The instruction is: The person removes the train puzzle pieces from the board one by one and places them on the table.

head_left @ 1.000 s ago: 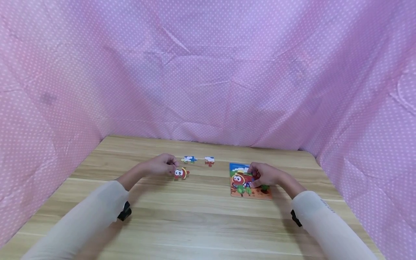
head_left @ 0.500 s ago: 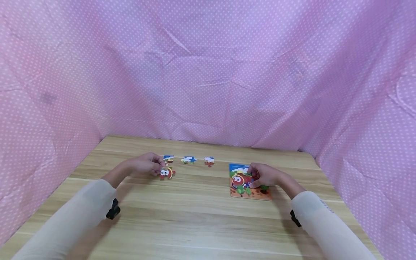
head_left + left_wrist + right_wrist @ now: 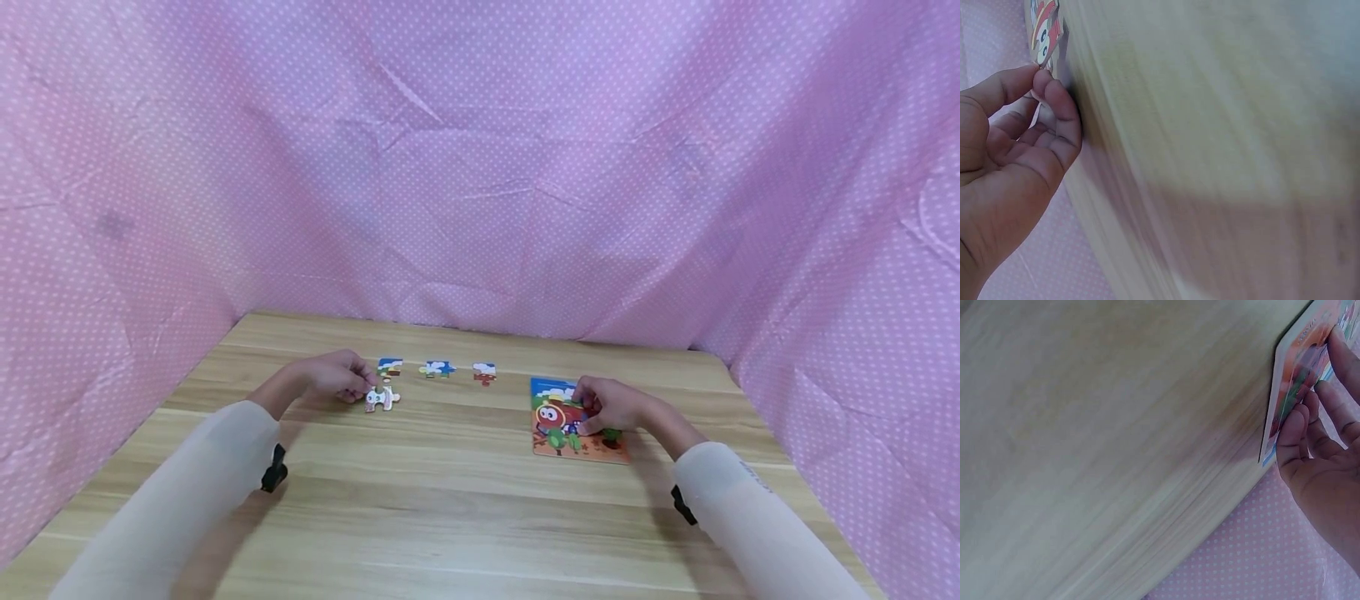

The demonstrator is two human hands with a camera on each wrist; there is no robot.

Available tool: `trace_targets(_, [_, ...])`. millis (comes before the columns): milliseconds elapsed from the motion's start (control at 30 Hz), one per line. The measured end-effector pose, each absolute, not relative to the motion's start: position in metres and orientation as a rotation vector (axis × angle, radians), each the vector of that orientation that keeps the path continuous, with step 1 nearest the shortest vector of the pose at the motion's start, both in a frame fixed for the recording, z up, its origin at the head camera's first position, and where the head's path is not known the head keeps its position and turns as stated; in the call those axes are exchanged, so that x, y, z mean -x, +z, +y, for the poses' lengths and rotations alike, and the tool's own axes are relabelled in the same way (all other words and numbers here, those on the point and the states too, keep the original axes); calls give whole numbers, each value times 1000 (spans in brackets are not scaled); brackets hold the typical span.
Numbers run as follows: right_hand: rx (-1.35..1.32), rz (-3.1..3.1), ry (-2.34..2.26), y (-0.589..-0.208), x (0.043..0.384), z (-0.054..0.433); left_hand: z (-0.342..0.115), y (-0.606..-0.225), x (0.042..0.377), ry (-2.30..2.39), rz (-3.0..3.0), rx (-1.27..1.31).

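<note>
My left hand pinches a jigsaw piece printed with a red face and big round eyes. Tilted, that piece catches the light and looks pale in the head view; its red face shows in the left wrist view. Farther right, a colourful picture puzzle board with a red cartoon figure, green trees and blue sky lies flat on the table. My right hand rests on it, thumb and fingertips apart and touching its face. Part of the picture is hidden under that hand.
Behind my left hand, three loose jigsaw pieces lie in a row: a left one, a middle one and a right one. Pink dotted cloth hangs around the back and sides of the wooden table.
My left hand has moved left with the eyed piece, uncovering the leftmost loose piece, and has since tilted it. The right hand stays on the board.
</note>
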State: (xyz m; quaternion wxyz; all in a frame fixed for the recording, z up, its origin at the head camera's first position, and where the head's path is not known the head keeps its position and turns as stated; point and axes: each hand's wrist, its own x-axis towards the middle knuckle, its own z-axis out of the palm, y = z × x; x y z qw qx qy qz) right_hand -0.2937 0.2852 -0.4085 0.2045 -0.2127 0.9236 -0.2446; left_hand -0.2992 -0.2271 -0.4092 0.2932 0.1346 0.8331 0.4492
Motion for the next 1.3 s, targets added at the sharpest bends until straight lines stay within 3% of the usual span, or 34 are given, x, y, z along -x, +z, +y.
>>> trace_targets(1000, [610,2560,-675,-409,296,287,-216,-412,314,1093,2447,-246])
trace_targets(1300, [607,2568,-689,-410,296,288,-207,-401,312,1104,2476,-387])
